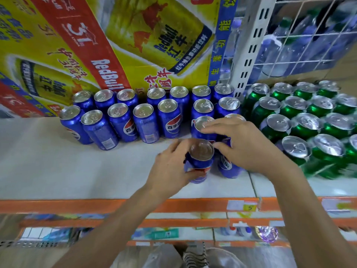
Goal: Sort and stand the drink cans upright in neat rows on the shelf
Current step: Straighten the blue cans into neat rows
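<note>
Blue aluminium drink can (pixel 200 165) gripped upright by left hand (pixel 170 169), fingers curled round body, towards front of white shelf (pixel 58 171). Right hand (pixel 245 144) spread wide, fingers extended, laid over tops of neighbouring blue cans (pixel 204 130) just beside. More upright blue cans (pixel 123 120) ranged in two rows behind at left, backed by yellow-and-red cardboard carton (pixel 116 45). Green drink cans (pixel 305 113) massed in rows at right. Orange edge strip (pixel 77 206) seen along shelf front.
</note>
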A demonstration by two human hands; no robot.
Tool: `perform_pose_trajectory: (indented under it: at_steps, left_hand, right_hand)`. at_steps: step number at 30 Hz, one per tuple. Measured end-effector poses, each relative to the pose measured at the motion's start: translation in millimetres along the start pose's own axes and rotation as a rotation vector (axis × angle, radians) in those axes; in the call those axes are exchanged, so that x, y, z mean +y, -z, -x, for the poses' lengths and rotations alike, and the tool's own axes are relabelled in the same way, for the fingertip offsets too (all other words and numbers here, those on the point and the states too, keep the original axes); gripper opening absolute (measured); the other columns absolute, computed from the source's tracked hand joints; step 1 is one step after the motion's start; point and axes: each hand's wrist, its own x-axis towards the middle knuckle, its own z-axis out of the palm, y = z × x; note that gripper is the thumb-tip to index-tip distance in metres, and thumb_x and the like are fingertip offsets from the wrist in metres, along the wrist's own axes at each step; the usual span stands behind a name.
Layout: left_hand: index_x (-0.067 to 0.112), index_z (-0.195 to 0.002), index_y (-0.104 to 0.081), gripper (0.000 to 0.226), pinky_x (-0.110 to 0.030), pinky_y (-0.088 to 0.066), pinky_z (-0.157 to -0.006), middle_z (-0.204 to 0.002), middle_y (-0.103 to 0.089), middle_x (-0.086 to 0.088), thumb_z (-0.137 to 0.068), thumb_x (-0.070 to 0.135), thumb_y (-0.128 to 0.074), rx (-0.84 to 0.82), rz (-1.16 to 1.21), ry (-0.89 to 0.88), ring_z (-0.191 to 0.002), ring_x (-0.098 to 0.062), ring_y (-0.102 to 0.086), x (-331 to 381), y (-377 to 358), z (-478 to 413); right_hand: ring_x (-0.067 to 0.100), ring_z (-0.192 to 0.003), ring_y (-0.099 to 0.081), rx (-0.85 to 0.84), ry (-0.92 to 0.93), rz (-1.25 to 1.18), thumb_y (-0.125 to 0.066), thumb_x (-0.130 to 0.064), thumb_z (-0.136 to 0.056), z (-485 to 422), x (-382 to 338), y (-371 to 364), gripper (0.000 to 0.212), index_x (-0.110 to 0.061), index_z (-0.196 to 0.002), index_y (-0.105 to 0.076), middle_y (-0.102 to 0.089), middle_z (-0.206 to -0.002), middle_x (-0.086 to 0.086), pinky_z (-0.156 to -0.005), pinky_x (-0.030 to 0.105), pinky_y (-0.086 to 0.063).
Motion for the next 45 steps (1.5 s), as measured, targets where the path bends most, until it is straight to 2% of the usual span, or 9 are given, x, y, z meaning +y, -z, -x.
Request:
perform_pose_trajectory:
  at_steps: [3, 6, 9, 14, 18, 26, 33, 39, 45]
  left_hand:
    - [0.040, -0.121, -0.037, 0.077, -0.038, -0.054, -0.083, -0.122, -0.057, 0.011, -0.060, 0.048, -0.083, 0.055, 0.069, 0.089, -0.099, -0.011, -0.062, 10.1, -12.9, -1.9]
    - [0.031, -0.126, -0.042, 0.080, -0.015, -0.051, -0.082, -0.115, -0.055, 0.019, -0.060, 0.034, -0.087, 0.055, 0.157, 0.142, -0.095, 0.004, -0.059, 3.9, -25.4, 3.7]
    - [0.012, -0.122, -0.052, 0.072, -0.001, -0.044, -0.071, -0.103, -0.062, 0.008, -0.060, 0.022, -0.089, -0.034, 0.059, 0.238, -0.083, -0.005, -0.065, -8.0, -37.8, 15.0]
    - [0.004, -0.105, -0.063, 0.058, -0.013, -0.039, -0.066, -0.090, -0.072, -0.008, -0.057, 0.022, -0.090, 0.053, -0.063, 0.216, -0.077, -0.024, -0.069, -11.9, -53.5, 14.8]
    - [0.007, -0.110, -0.062, 0.061, -0.013, -0.039, -0.068, -0.096, -0.071, -0.006, -0.059, 0.027, -0.089, 0.036, -0.083, 0.237, -0.079, -0.022, -0.068, -10.6, -54.6, 14.4]
    - [0.021, -0.137, -0.045, 0.075, -0.022, -0.043, -0.087, -0.130, -0.051, 0.000, -0.073, 0.039, -0.079, -0.376, -0.221, 0.208, -0.106, -0.014, -0.058, -4.6, -4.4, -3.5]
    - [0.017, -0.128, -0.056, 0.051, -0.046, -0.045, -0.095, -0.127, -0.057, -0.008, -0.083, 0.035, -0.070, -0.030, -0.437, 0.033, -0.114, -0.028, -0.054, -14.1, 61.6, -91.8]
    - [0.019, -0.139, -0.037, 0.078, -0.045, -0.041, -0.100, -0.134, -0.042, -0.012, -0.076, 0.055, -0.067, -0.210, -0.814, 0.062, -0.127, -0.034, -0.033, -45.3, 50.6, -129.1]
    - [0.017, -0.139, -0.040, 0.073, -0.035, -0.035, -0.100, -0.132, -0.046, -0.009, -0.080, 0.052, -0.065, -0.330, -0.830, -0.097, -0.123, -0.027, -0.040, -35.7, 64.3, -132.0]
  right_hand:
    - [0.016, -0.115, -0.052, -0.121, 0.073, -0.028, -0.071, -0.017, -0.079, 9.0, -0.5, 1.2, 0.048, -0.025, -0.125, -0.060, -0.061, -0.124, -0.004, -0.101, 0.025, -0.036]
    - [0.018, -0.116, -0.047, -0.168, 0.075, 0.022, -0.070, -0.030, -0.081, 9.2, 4.5, -5.1, 0.053, -0.028, -0.131, -0.054, -0.057, -0.127, -0.005, -0.099, 0.037, -0.040]
    - [0.019, -0.120, -0.041, -0.154, 0.100, 0.065, -0.063, -0.029, -0.087, 8.2, 10.1, -8.3, 0.049, -0.027, -0.134, -0.050, -0.051, -0.134, -0.004, -0.103, 0.029, -0.032]
    - [0.021, -0.101, -0.048, -0.182, 0.217, 0.118, -0.061, -0.024, -0.087, 2.9, 16.5, -4.2, 0.021, -0.022, -0.107, -0.065, -0.060, -0.109, -0.005, -0.091, 0.026, -0.031]
    - [0.015, -0.093, -0.043, -0.186, 0.212, 0.056, -0.065, -0.025, -0.085, 1.2, 23.5, -1.9, 0.025, -0.025, -0.110, -0.067, -0.061, -0.110, -0.006, -0.079, 0.020, -0.027]
    - [0.012, -0.099, -0.056, -0.055, 0.140, -0.077, -0.067, -0.031, -0.085, -9.0, 33.4, 4.4, 0.026, -0.023, -0.110, -0.068, -0.066, -0.107, -0.006, -0.091, 0.028, -0.042]
    - [0.029, -0.108, -0.051, 0.038, -0.057, 0.149, -0.059, -0.028, -0.087, -67.3, 30.0, -1.0, 0.028, -0.015, -0.112, -0.063, -0.060, -0.114, 0.008, -0.091, 0.040, -0.044]
    - [0.033, -0.116, -0.046, -0.054, -0.159, 0.263, -0.059, -0.035, -0.086, -125.6, 39.7, -17.8, 0.039, -0.014, -0.119, -0.055, -0.054, -0.121, 0.011, -0.094, 0.040, -0.041]
    - [0.030, -0.126, -0.042, -0.113, -0.232, 0.306, -0.048, -0.037, -0.095, -145.8, 44.4, -19.1, 0.044, -0.017, -0.135, -0.048, -0.049, -0.137, 0.010, -0.105, 0.037, -0.030]
